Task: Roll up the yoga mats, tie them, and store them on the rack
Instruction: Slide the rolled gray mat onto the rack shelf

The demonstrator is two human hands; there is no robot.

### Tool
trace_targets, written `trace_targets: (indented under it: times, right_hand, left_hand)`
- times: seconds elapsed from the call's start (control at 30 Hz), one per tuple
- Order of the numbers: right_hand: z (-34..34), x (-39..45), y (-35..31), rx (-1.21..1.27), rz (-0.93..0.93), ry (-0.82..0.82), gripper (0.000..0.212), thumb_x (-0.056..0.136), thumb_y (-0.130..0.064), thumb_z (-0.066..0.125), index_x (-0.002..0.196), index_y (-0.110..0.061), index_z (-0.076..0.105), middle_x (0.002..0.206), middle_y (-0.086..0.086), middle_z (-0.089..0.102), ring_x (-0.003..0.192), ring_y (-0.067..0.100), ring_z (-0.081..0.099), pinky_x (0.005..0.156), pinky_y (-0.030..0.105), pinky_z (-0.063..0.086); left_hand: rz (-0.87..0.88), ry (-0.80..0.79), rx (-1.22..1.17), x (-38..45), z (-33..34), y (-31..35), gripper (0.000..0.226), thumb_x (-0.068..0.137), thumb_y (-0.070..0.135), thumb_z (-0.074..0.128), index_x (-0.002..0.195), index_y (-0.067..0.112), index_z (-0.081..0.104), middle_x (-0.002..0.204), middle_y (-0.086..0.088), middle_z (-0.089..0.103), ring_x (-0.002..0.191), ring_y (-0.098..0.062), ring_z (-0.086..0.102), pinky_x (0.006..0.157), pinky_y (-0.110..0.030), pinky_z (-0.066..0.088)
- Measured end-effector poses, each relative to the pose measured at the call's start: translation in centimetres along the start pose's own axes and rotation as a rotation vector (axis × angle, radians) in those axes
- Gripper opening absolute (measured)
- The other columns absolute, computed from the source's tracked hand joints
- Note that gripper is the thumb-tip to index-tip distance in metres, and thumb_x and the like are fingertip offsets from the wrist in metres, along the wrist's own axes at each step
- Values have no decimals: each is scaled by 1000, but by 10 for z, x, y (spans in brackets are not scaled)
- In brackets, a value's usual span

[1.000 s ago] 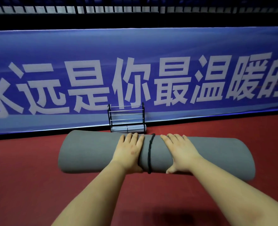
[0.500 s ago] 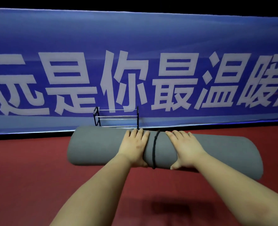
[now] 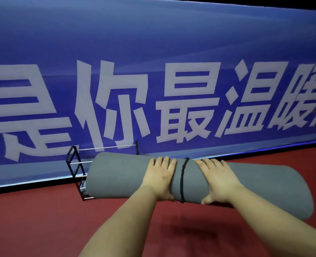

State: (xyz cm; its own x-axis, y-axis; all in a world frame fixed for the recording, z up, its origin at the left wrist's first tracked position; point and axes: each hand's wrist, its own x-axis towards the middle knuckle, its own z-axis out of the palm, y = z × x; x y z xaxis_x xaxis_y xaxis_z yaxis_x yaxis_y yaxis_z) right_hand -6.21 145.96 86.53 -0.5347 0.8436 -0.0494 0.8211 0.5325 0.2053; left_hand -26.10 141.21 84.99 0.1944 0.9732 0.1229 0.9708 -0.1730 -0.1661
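A person's left hand (image 3: 160,178) and right hand (image 3: 216,179) grip 1 rolled, cord-tied gray yoga mat (image 3: 116,176), fingers curled over it, carrying it toward the rack (image 3: 75,164); next, lower it in level.

Your view is dim overall, with the top edge going to near black above the blue banner (image 3: 153,52). The banner itself is the brightest thing, lit fairly evenly from the front, its white characters soft and slightly smeared, most of all toward its left end. Below the banner, the red floor (image 3: 33,219) darkens toward the lower corners. You cast a soft dark shadow on the floor just under the rolled grey mat (image 3: 116,179). No hard glare shows anywhere. The wide lens bends the banner's straight edges, tilting them down toward the left. Your forearms, nearest the lens, look soft.
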Motion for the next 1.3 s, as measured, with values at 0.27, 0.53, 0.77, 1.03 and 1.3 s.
trace_targets:
  times: [0.27, 0.53, 0.77, 1.03, 1.3]
  right_hand:
    - [52, 178, 97, 40, -79, -26, 127, 58, -62, 77, 150, -20, 0, 151, 4, 21, 139, 27, 20, 116, 48, 13]
    - [78, 347, 174, 31, -227, -49, 125, 61, -61, 75, 150, -21, -3, 155, 7, 14, 142, 28, 15, 116, 51, 12]
    - [107, 467, 170, 48, -255, -72, 125, 61, -59, 77, 150, -20, -2, 155, 6, 15, 142, 28, 15, 116, 50, 11]
    - [161, 555, 196, 128, -172, -174, 125, 59, -62, 76, 150, -23, -1, 156, 0, 13, 143, 23, 13, 118, 46, 10]
    - [272, 630, 247, 120, -129, -256, 125, 62, -62, 75, 150, -25, -5, 157, 0, 6, 145, 22, 6, 118, 46, 5]
  left_hand:
    - [-81, -21, 2, 183, 68, -26, 113, 62, 69, 66, 147, 15, 14, 149, -7, 24, 133, -26, 26, 112, -42, 19]
    - [-234, -92, -25, 325, 114, -65, 113, 36, 75, 63, 128, 10, 54, 122, -12, 59, 106, -31, 57, 89, -46, 47]
    - [-244, -174, -42, 404, 172, -134, 112, 35, 74, 62, 127, 11, 53, 119, -11, 58, 103, -30, 57, 88, -47, 47]
    - [-140, -244, -57, 502, 242, -168, 112, 66, 71, 60, 149, 16, 8, 151, -12, 20, 135, -30, 22, 112, -51, 10]
    - [-134, -261, -100, 593, 356, -139, 112, 67, 69, 63, 148, 15, 8, 150, -13, 19, 135, -31, 20, 112, -52, 13]
